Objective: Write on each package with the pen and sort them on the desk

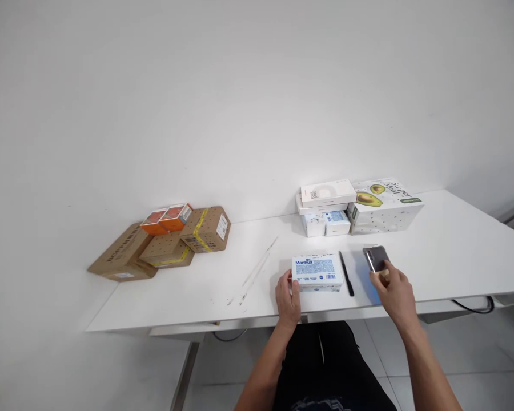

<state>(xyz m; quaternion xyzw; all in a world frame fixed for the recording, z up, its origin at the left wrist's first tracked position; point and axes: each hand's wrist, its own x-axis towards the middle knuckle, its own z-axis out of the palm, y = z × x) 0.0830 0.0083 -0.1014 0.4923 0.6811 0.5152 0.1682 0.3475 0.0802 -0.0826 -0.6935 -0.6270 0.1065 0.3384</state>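
Observation:
At the left end of a white and blue box marked "Manhua" point(317, 271), my left hand point(288, 298) has its fingers on the side and its thumb at the front corner. The box lies flat near the table's front edge. My right hand point(396, 294) grips a smartphone point(375, 258) by its lower part, with the back and camera lenses facing up. Below the phone a blue patch shows on the table; what it is I cannot tell. Between box and phone lies a black pen point(346, 274), apart from both hands.
Behind the Manhua box stand stacked white boxes point(328, 194), beside a larger "Super Meal" box point(385, 214) with avocado pictures. Brown cardboard boxes point(126, 251) and orange boxes point(166, 218) sit at the left against the wall. A black cable point(475, 310) hangs under the table point(449, 251).

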